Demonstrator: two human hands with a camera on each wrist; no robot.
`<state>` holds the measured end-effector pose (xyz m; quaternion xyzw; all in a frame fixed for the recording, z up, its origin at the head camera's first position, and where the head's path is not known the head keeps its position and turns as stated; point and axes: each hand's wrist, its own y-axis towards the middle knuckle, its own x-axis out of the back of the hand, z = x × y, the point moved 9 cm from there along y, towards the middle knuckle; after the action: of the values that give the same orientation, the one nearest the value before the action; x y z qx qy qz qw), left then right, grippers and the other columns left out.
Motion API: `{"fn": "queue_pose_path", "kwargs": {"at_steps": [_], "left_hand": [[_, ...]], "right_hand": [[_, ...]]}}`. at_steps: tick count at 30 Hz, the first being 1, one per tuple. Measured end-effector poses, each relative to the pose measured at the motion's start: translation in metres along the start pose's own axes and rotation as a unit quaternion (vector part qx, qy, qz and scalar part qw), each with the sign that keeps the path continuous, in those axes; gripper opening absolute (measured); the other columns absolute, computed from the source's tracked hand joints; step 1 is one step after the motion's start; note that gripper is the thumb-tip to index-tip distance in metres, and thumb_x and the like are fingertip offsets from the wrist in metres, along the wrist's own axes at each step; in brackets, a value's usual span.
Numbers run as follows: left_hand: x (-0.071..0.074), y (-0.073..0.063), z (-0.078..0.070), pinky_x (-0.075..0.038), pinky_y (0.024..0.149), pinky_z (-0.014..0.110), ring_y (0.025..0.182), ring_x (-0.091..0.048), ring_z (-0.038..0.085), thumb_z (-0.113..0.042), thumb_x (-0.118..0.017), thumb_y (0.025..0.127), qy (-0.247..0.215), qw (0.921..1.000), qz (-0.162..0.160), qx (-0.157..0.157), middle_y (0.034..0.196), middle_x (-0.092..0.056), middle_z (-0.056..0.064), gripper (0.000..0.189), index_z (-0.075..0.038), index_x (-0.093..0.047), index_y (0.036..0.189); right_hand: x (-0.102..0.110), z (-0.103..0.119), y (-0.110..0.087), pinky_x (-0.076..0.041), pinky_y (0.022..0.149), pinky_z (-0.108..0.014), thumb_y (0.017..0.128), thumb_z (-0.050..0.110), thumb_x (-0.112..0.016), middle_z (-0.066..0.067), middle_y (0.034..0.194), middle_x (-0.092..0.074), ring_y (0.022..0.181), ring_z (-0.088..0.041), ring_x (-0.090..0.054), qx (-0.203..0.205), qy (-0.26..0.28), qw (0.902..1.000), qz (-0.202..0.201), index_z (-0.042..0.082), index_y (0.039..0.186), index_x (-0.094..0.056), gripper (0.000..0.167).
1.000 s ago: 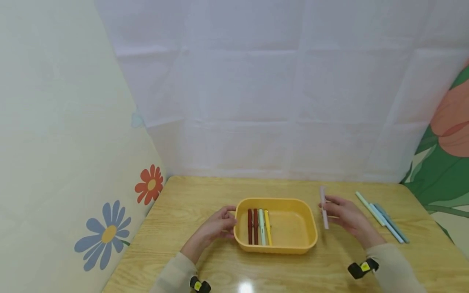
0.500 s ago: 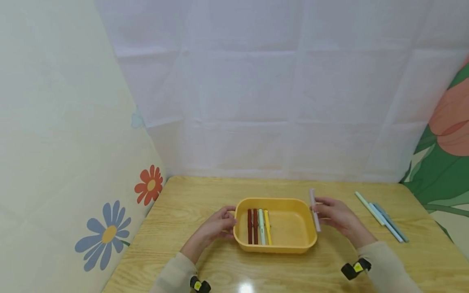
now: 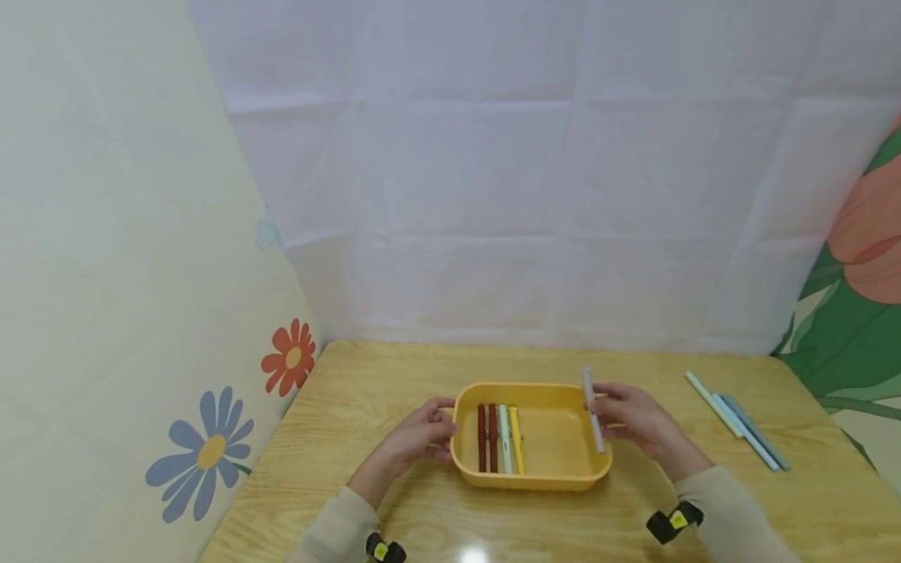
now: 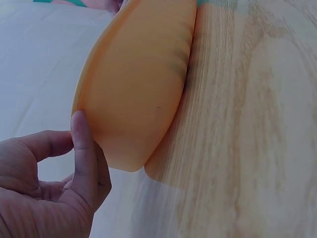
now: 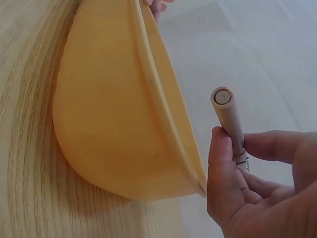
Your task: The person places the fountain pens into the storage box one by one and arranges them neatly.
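A yellow plastic tray [image 3: 556, 482] with rounded corners stands on the wooden table. Its left rim is pinched between the thumb and fingers of my left hand [image 3: 415, 432], seen close in the left wrist view. Inside, along the left side, lie two dark red pens [image 3: 493, 438], a mint green pen [image 3: 504, 439] and a yellow pen [image 3: 517, 439], side by side. My right hand [image 3: 637, 418] holds a pale pink pen [image 3: 592, 410] by its middle, over the tray's right rim. The right wrist view shows the pen's round end [image 5: 223, 96] toward the camera.
To the right on the table [image 3: 380, 367] lie a light green pen [image 3: 712, 403], a light blue pen [image 3: 749, 438] and a grey-blue pen [image 3: 756, 432], the two blues touching. A white cloth [image 3: 464, 195] hangs behind the table, and a flowered wall covering [image 3: 211, 313] stands at the left.
My right hand has moved left with the pale pink pen, from beside the tray to over its right rim. My left hand stays at the left rim.
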<state>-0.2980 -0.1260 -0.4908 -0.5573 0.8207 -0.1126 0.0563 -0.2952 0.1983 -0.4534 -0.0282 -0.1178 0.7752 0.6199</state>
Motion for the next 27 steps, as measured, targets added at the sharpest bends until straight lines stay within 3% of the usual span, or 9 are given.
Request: {"fn": "queue_pose_path", "kwargs": {"at_steps": [7,17,27], "left_hand": [[-0.001,0.0,0.001,-0.057,0.063,0.026,0.073,-0.058,0.015,-0.008,-0.061,0.095,-0.004,1.0,0.004,0.001,0.095,-0.052,0.008,0.059,0.0,-0.037,0.148],[0.0,0.002,0.002,-0.056,0.061,0.025,0.072,-0.058,0.015,-0.007,-0.061,0.094,-0.009,1.0,-0.003,-0.002,0.095,-0.053,0.007,0.058,0.0,-0.037,0.147],[-0.001,0.002,-0.002,-0.056,0.061,0.025,0.072,-0.057,0.015,-0.006,-0.061,0.093,-0.01,0.9999,-0.001,-0.007,0.097,-0.051,0.008,0.06,0.002,-0.036,0.147]], "right_hand": [[-0.012,0.003,0.0,-0.06,0.078,-0.032,0.101,0.013,-0.059,-0.029,0.127,-0.062,0.1,-0.024,-0.067,0.006,-0.013,0.9999,0.008,-0.014,0.149,-0.035,0.06],[-0.035,0.005,0.008,-0.061,0.074,-0.033,0.098,0.006,-0.059,-0.023,0.112,-0.065,0.087,-0.019,-0.066,0.013,-0.008,0.9998,0.013,-0.018,0.143,-0.039,0.055],[-0.056,-0.01,0.021,-0.062,0.074,-0.039,0.096,0.003,-0.062,-0.022,0.109,-0.064,0.085,-0.02,-0.065,-0.027,-0.022,0.9994,0.002,-0.016,0.141,-0.043,0.052]]}}
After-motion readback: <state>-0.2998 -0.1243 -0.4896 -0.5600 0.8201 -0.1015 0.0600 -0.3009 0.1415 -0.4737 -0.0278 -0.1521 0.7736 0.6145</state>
